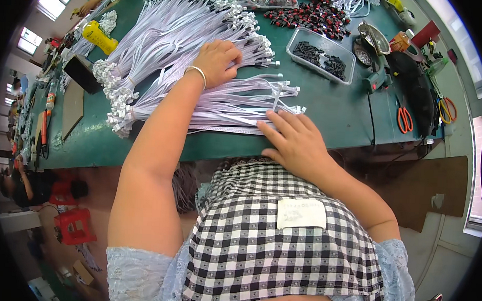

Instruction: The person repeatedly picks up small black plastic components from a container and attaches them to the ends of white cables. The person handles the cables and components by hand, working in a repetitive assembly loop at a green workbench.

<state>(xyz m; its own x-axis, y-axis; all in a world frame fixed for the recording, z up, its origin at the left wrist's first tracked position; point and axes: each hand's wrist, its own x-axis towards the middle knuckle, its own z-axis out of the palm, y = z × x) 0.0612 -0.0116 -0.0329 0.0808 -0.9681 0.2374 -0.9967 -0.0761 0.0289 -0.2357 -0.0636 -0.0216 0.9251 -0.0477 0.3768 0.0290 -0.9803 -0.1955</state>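
A wide heap of white flat cables (149, 31) with small white connectors at their ends lies on the green table. In front of it, nearer to me, is a bundle of the same white flat cables (221, 109), its connectors pointing left and right. My left hand (219, 63) reaches over this bundle to the edge of the heap. Its fingers are bent down round some of the cables, and the fingertips are partly hidden. My right hand (295, 138) rests at the right end of the near bundle, fingers spread and touching the cable ends.
A clear plastic box (347, 79) of small black parts stands right of the heap, below a pile of red and black parts (311, 20). Farther right lie a glue gun (379, 78) and orange-handled scissors (405, 120). A yellow bottle (99, 38) lies left; another person's hand (88, 5) is beyond.
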